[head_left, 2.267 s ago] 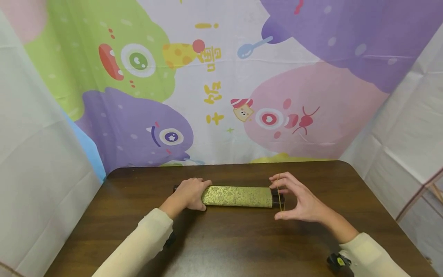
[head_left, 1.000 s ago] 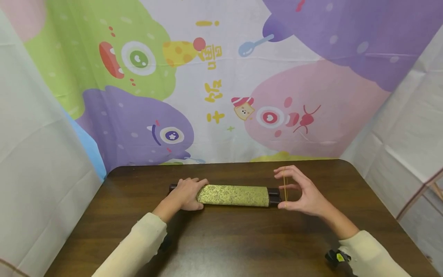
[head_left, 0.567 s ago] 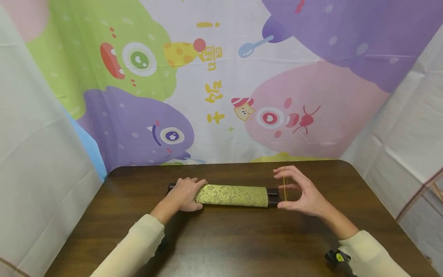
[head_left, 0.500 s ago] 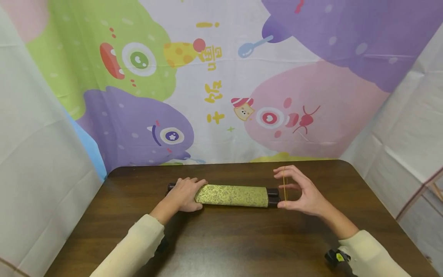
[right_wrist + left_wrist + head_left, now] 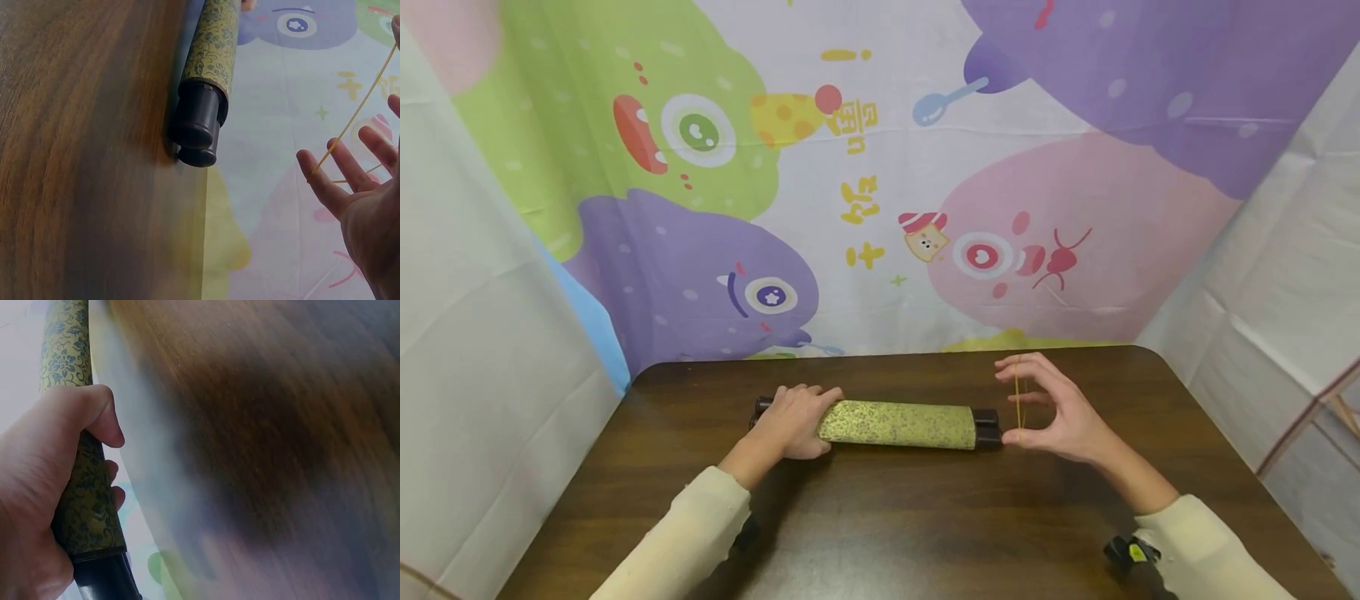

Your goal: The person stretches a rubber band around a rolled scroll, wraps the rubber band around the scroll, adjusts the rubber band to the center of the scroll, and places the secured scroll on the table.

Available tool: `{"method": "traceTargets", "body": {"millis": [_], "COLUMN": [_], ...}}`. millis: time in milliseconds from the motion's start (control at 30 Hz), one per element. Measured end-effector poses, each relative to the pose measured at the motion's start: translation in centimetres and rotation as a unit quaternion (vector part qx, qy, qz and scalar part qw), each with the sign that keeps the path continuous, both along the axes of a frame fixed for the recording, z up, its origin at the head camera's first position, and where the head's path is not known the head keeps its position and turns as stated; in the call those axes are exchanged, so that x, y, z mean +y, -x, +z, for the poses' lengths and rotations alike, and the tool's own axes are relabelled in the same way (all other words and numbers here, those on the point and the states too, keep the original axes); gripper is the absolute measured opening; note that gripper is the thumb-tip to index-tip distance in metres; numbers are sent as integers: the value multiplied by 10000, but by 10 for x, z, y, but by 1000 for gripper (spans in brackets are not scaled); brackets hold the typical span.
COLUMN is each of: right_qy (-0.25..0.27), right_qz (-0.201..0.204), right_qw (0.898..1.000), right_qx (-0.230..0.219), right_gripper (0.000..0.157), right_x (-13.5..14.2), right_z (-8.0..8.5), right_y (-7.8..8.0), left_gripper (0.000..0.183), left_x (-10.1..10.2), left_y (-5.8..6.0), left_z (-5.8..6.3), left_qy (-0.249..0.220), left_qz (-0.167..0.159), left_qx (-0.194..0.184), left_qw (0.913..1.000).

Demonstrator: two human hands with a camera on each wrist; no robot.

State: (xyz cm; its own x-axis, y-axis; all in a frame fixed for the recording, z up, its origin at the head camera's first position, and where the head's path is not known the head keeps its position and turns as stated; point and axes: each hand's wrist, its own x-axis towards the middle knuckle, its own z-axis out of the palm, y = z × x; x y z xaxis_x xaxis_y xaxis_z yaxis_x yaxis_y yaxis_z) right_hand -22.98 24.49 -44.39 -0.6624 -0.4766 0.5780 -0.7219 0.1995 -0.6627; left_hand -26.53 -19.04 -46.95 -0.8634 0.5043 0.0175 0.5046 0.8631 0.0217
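A rolled scroll (image 5: 898, 423) in gold-green patterned cloth lies lengthwise on the table, dark rod ends (image 5: 194, 115) sticking out side by side. My left hand (image 5: 797, 421) grips its left part; the left wrist view shows the thumb and fingers wrapped round the patterned roll (image 5: 90, 506). Just beyond the scroll's right end is my right hand (image 5: 1056, 408), fingers and thumb spread wide. A thin yellow rubber band (image 5: 1017, 392) is stretched between its fingertips and thumb. In the right wrist view the band (image 5: 367, 90) runs taut, apart from the rods.
The dark wooden table (image 5: 880, 517) has rounded back corners. Behind it hangs a cloth (image 5: 880, 317) printed with cartoon monsters. Pale sheets (image 5: 490, 333) drape both sides. A dark wrist device (image 5: 1127, 554) sits at the right sleeve.
My left hand and the scroll have shifted left. The right hand with the rubber band, earlier overlapping the rod ends, has moved slightly right and away, so the rods are now outside the band.
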Motion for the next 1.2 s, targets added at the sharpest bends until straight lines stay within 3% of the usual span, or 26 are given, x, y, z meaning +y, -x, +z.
{"method": "traceTargets", "body": {"millis": [400, 667, 967, 1200], "right_qy": [117, 274, 394, 818], "right_qz": [-31, -11, -57, 193], "right_qw": [9997, 9993, 9992, 9964], "right_qx": [229, 242, 23, -135], "right_gripper": [79, 79, 78, 74], "right_x": [4, 6, 8, 11], "right_z": [3, 9, 9, 4], "right_y": [4, 5, 6, 11], "left_gripper": [72, 73, 77, 74], "left_x": [-8, -13, -21, -26], "left_y": [-3, -6, -7, -9], "left_z": [6, 6, 9, 12], "left_qy": [-141, -236, -510, -636], "left_qz": [96, 90, 110, 94], "left_qx": [206, 540, 1034, 1244], "left_qw": [9996, 9982, 9933, 9901]}}
